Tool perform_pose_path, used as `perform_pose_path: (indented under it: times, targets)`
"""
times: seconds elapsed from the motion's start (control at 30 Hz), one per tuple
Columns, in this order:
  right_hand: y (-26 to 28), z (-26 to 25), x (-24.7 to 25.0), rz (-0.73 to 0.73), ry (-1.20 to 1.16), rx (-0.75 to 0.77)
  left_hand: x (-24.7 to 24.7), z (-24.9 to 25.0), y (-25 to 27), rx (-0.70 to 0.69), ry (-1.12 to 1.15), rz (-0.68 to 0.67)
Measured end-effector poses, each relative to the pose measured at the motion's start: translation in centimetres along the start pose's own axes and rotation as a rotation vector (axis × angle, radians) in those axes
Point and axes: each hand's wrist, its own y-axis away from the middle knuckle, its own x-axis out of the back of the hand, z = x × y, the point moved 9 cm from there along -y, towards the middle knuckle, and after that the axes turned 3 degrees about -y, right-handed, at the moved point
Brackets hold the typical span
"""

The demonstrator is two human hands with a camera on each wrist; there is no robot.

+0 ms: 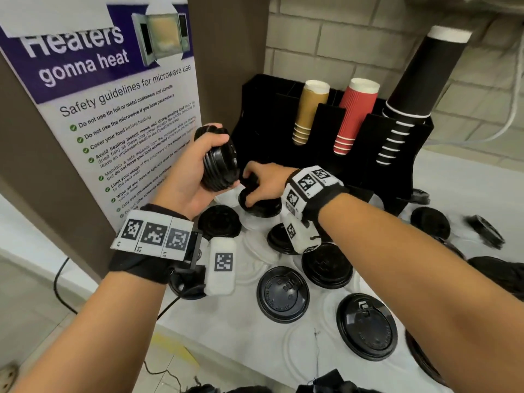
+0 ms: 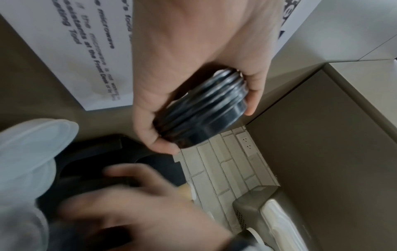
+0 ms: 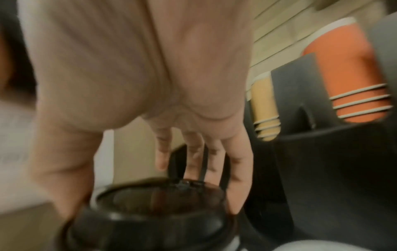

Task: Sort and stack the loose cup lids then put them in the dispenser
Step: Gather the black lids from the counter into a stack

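Observation:
My left hand (image 1: 195, 163) is raised in front of the poster and grips a stack of black cup lids (image 1: 219, 160) on its side; the left wrist view shows the fingers and thumb curled round the stack (image 2: 206, 108). Just below it, my right hand (image 1: 263, 182) reaches down to the counter, thumb and fingers around the rim of a single black lid (image 1: 262, 207), seen blurred in the right wrist view (image 3: 150, 212). Behind both hands stands the black dispenser (image 1: 272, 114). Several loose black lids (image 1: 283, 293) and white lids (image 1: 255, 268) lie on the white counter (image 1: 232, 330).
The dispenser's slots hold brown cups (image 1: 310, 109), red cups (image 1: 355, 114) and a tall stack of black cups (image 1: 416, 80). A microwave safety poster (image 1: 113, 95) covers the brown panel on the left. More black lids (image 1: 429, 222) lie at the right; the counter edge runs along the lower left.

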Motion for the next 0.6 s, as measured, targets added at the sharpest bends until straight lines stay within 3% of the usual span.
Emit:
perform_pose_path:
  times: [0.13, 0.23, 0.4, 0.6]
  targets:
    - [4.0, 0.6, 5.9, 0.301, -0.641, -0.013, 0.8, -1.2, 0.3, 0.027, 0.015, 0.035]
    - [6.8, -0.8, 6.8, 0.277, -0.993, 0.118, -0.3, -1.8, 0.5, 0.029, 0.0, 0.003]
    - [9.9, -2.9, 5.9, 0.235, -0.942, 0.304, -3.1, -3.1, 1.0, 0.09, -0.014, -0.092]
    - [11.7, -2.5, 5.9, 0.284, -0.902, 0.36, -5.0, -4.0, 1.0, 0.131, 0.083, -0.124]
